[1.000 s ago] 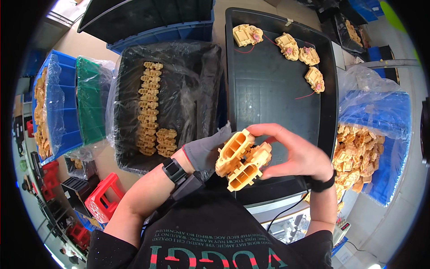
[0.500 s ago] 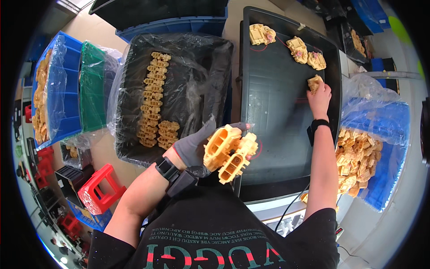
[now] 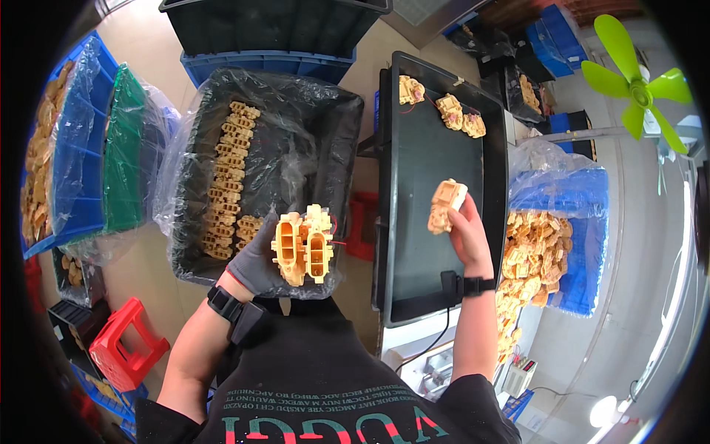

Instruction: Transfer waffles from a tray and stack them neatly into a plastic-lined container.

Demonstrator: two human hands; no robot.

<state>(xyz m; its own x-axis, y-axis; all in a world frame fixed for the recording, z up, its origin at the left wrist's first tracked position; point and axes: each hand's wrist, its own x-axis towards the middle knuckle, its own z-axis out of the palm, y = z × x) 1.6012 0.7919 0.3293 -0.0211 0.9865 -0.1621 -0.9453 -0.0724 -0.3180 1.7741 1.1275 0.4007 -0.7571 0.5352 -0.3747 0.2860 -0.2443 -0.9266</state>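
My left hand (image 3: 259, 260), in a grey glove with bare fingertips, grips a pair of beige plastic connector housings (image 3: 289, 250) side by side, their open slots facing up. A thin red wire shows beside them. They are above the near right corner of the plastic-lined black bin (image 3: 310, 177). My bare right hand (image 3: 469, 233) pinches one beige housing (image 3: 447, 203) over the black tray (image 3: 429, 285). At the tray's far end lie several more housings (image 3: 450, 111) with pinkish parts and red wire.
Stacked rows of housings (image 3: 231, 170) fill the left part of the lined bin. Right of the tray, a blue bin (image 3: 584, 251) holds a loose heap of housings. Green and blue crates (image 3: 126, 163), a red stool (image 3: 127, 344) and a green fan (image 3: 637, 92) stand around.
My right hand has lifted a housing off the tray and brought it nearer to me. My left hand has moved left with its housings, over the lined bin. The view has swung right.
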